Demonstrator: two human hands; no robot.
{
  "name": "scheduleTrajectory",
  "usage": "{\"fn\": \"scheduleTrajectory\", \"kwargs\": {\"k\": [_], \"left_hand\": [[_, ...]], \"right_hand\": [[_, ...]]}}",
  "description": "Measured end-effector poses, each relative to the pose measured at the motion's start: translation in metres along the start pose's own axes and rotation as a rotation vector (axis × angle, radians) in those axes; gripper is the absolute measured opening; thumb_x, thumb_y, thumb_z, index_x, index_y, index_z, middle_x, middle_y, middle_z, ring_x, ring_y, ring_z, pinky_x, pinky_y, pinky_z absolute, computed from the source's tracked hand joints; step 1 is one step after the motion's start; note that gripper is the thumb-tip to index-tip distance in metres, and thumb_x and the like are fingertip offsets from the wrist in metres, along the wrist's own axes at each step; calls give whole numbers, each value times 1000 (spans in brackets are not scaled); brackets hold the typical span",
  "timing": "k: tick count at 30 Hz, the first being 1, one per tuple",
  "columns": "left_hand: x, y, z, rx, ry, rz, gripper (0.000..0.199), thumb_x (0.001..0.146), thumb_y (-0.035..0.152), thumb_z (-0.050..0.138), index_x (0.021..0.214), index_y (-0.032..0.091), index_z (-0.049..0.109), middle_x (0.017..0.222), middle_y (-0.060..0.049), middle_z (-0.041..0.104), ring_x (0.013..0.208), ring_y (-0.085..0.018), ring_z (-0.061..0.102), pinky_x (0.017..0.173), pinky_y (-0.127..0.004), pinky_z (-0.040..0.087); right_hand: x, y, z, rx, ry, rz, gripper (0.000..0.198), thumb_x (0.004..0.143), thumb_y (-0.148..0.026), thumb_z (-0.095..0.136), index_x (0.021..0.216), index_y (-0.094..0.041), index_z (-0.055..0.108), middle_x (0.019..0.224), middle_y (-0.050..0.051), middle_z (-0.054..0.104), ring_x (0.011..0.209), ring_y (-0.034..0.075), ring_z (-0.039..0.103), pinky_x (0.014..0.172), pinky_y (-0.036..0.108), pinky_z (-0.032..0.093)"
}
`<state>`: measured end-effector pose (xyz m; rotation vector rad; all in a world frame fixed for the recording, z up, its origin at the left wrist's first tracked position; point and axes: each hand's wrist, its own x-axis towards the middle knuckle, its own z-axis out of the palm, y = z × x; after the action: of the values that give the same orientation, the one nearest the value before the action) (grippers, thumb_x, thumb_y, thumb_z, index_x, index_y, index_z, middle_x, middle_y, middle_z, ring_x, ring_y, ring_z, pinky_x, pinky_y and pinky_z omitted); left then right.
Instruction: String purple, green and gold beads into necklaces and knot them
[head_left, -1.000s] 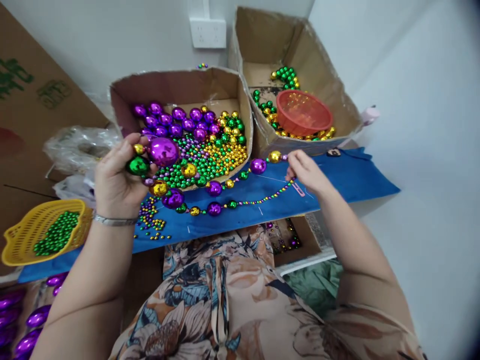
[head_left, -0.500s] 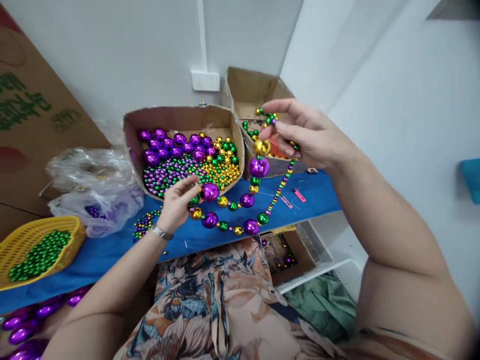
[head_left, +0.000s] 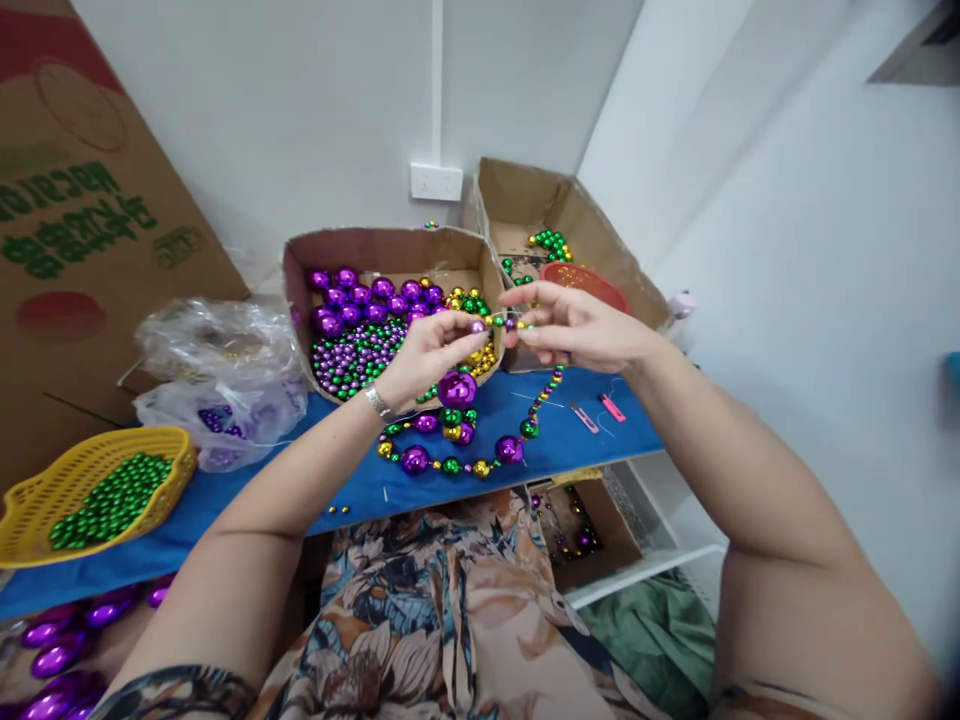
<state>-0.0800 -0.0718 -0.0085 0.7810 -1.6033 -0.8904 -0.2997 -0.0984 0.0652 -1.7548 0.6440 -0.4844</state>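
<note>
A bead string [head_left: 509, 450] of purple, green and gold balls, large and small, hangs in a loop between my hands, its lower part over the blue cloth. My left hand [head_left: 426, 358], with a bracelet on the wrist, pinches small beads at one place on the string. Close beside it, my right hand [head_left: 589, 325] holds the same string between thumb and fingers. A short row of small beads spans the gap between the fingertips. Behind my left hand stands a cardboard box [head_left: 390, 243] holding loose purple, green and gold beads, partly hidden by that hand.
A second cardboard box [head_left: 622, 245] with a red dish [head_left: 581, 283] stands back right. Two pink cutters [head_left: 611, 407] lie on the blue cloth [head_left: 547, 440]. At left are plastic bags [head_left: 217, 345] and a yellow basket [head_left: 176, 475] of green beads. An open drawer [head_left: 637, 560] sits below.
My left hand has moved up and right to meet my right hand, which has lowered a little. The large beads now hang below my left hand. The view has shifted slightly.
</note>
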Motion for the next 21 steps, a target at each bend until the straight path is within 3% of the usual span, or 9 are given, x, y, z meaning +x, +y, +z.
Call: {"fn": "scheduleTrajectory", "kwargs": {"k": [2,5,9,12,15,17,19,21], "left_hand": [[4,0,-8,93,49,46,27,82,37,70,96,15,69,92,-7,72,80,-15,66,68,-25,54],[8,3,-18,219,88,92,25,81,34,69,96,15,69,92,-7,71,82,-15,66,68,-26,54],[8,2,-24,180,121,83,20,83,33,66,94,16,67,82,-4,70,71,-13,64,61,-24,53],[7,-5,-22,149,147,84,19,83,34,67,92,17,66,79,-3,69,68,-12,63,59,-24,52],[7,-12,-15,161,148,101,25,82,40,70,94,18,66,80,-3,70,71,-13,65,61,-26,53],[9,-16,-17,181,155,118,31,83,46,69,97,19,67,85,-3,70,78,-14,66,66,-28,54],[10,-17,-30,205,208,134,35,86,50,66,102,19,66,92,-3,69,87,-14,66,74,-30,54],[10,-14,-52,227,284,148,36,89,49,63,108,19,64,101,-3,68,96,-11,63,87,-30,51]], "right_hand": [[-8,23,-8,-12,-6,78,61,79,-32,74,131,-18,48,99,4,68,72,8,62,59,19,50],[-18,59,-13,-27,-29,184,46,78,-37,74,116,-14,60,88,3,67,75,10,63,67,23,53],[-29,72,-11,40,56,104,35,86,-46,66,102,-15,63,69,-3,59,62,6,56,58,19,48],[-34,45,-3,179,162,-71,33,86,-47,67,97,-16,61,63,-6,53,52,2,46,49,15,40],[-36,-7,15,225,250,-209,24,92,-38,62,95,-15,59,62,-8,51,46,0,40,44,14,34],[-36,-46,25,205,316,-239,19,99,-27,49,95,-13,60,59,-8,50,42,0,36,41,14,29],[-38,-77,28,220,409,-264,30,104,-21,33,95,-12,61,57,-9,48,42,0,36,43,14,29],[-46,-91,21,317,405,-199,42,106,-24,22,99,-13,62,67,-8,54,53,0,49,53,14,39]]}}
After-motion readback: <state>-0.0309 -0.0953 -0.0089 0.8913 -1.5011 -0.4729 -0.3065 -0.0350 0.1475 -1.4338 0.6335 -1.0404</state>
